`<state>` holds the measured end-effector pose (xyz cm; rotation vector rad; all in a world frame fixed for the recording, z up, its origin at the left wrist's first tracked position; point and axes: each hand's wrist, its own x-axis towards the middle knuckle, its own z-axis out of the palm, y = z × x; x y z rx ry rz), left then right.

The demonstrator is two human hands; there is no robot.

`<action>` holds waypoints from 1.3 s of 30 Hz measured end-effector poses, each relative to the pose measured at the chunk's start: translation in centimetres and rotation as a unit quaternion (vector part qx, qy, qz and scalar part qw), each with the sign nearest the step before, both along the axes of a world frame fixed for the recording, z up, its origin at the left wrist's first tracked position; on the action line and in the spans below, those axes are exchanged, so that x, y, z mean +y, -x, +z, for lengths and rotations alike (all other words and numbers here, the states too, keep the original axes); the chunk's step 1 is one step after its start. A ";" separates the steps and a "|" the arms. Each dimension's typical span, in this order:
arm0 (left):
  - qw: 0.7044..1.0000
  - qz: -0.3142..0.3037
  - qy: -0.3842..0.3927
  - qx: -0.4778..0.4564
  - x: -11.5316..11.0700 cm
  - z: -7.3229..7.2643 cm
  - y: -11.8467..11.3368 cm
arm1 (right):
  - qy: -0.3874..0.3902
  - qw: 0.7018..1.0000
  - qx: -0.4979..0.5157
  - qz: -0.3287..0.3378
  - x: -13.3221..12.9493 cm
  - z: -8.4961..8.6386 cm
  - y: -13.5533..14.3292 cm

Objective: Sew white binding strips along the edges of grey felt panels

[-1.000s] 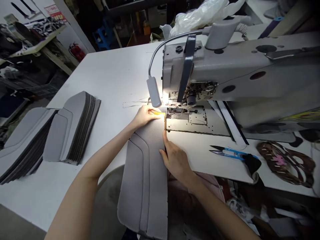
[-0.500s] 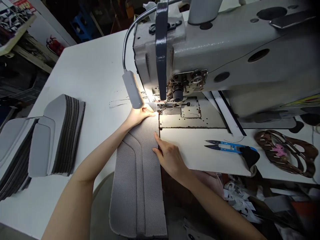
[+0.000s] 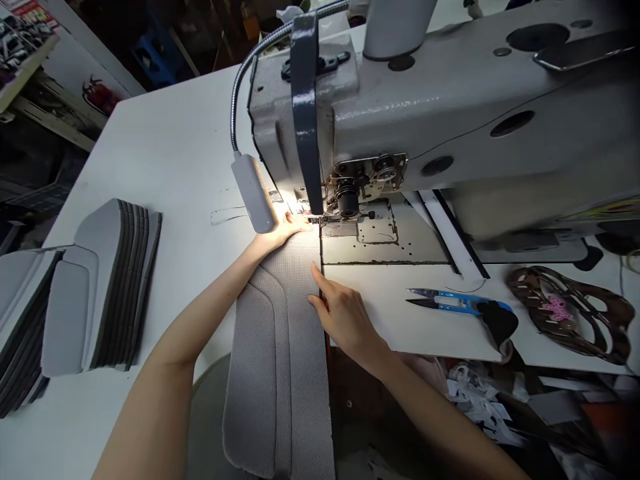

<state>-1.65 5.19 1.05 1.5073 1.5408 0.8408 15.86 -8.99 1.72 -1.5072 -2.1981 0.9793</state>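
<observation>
Grey mesh panel (image 3: 306, 347) at sewing machine (image 3: 400, 113)

Lengthwise, it runs from machine toward person. The left hand (image 3: 281, 232), nearer the machine, touches its far end, grip unclear; the half-open right hand (image 3: 347, 315) rests an index fingertip near its right edge.

Panel (image 3: 307, 347) of matt grey cloth, its weave fine and slightly rough, with ridged lines. Stacked pads (image 3: 67, 313) show similar dull grey cloth. The sewing machine (image 3: 450, 113) has glossy grey paint over a smooth metal bed (image 3: 345, 252). Lamp (image 3: 254, 193) of matt, plastic-looking grey; its neck (image 3: 233, 107) is shiny ribbed metal. Smooth white table (image 3: 165, 147). Snips (image 3: 460, 301): metal blades, blue handle. Glossy, plastic-looking brown clip (image 3: 613, 310).
</observation>
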 end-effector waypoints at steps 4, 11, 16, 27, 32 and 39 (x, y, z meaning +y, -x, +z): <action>0.999 0.028 -0.010 0.011 0.5 -0.5 0.3 | 0.000 1.000 -0.005 -0.008 0.3 0.0 0.1; 0.963 -0.079 -0.155 0.207 -2.9 -0.1 -0.5 | 0.008 1.000 0.003 -0.017 0.4 0.3 0.2; 0.885 -0.153 -0.241 0.368 -8.9 0.3 -2.4 | 0.015 1.000 0.014 -0.020 0.6 0.7 0.1; 0.886 -0.137 -0.323 0.302 -9.8 -1.3 -1.5 | -0.015 1.000 0.000 -0.020 0.2 1.5 -0.6; 0.875 -0.144 -0.343 0.310 -9.5 -1.4 -1.5 | -0.123 0.961 -0.123 -0.216 1.8 2.8 -7.6; 0.889 -0.130 -0.326 0.295 -9.5 -1.5 -1.8 | -0.092 0.886 -0.329 -0.314 3.9 2.7 -14.7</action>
